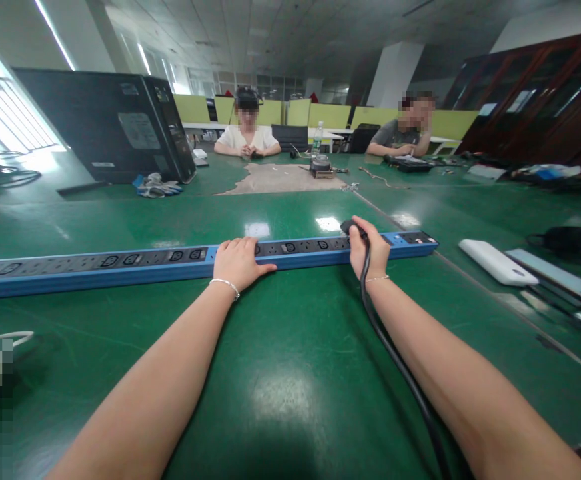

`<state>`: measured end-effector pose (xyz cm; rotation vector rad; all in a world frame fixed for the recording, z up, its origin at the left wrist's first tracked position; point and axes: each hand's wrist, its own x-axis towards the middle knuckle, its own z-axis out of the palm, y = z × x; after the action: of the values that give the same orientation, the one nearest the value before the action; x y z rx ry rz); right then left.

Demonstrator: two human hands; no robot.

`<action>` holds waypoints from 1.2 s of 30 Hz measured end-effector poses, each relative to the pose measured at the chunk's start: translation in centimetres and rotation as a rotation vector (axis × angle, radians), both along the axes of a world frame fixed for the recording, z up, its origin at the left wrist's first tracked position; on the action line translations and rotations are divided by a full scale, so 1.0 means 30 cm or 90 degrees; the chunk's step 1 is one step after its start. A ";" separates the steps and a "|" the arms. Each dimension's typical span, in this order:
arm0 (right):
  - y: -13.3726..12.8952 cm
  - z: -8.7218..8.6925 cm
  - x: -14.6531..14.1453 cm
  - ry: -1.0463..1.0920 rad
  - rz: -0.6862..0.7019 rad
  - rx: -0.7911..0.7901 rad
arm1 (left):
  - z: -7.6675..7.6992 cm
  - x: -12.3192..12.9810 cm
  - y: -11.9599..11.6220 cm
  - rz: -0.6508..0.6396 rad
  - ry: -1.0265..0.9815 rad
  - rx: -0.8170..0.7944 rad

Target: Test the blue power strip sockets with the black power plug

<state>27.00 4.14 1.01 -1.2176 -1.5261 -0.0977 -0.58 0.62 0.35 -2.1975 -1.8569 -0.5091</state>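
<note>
A long blue power strip (290, 249) with black sockets lies across the green table in front of me. My left hand (238, 260) is wrapped over its middle, fingers across the top and thumb along the front edge. Farther right, my right hand (370, 248) grips a black power plug (351, 228) just above the strip's sockets. Whether the plug touches a socket cannot be made out, since the hand covers that spot. From the plug a thick black cord (395, 353) runs down beside my right forearm toward the lower edge.
A black computer case (105, 127) stands at the back left, with work gloves (156, 186) beside it. Two people sit across the table. A bottle (317, 139) stands near the far edge. To the right lie a white power bank-like box (498, 262) and a flat pale-blue item (560, 275).
</note>
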 end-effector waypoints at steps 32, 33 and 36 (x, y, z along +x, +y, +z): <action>-0.081 0.067 -0.472 -0.384 0.099 -0.222 | -0.007 0.006 -0.002 -0.004 -0.025 0.053; -0.089 0.060 -0.475 -0.383 0.094 -0.219 | -0.005 0.007 -0.004 -0.006 -0.028 0.053; -0.110 0.038 -0.479 -0.359 0.088 -0.217 | 0.004 0.013 -0.012 -0.013 -0.041 0.058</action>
<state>12.62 0.84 2.15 -1.4190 -2.1810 -0.0966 -0.18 0.27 0.48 -2.1673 -1.8067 -0.6629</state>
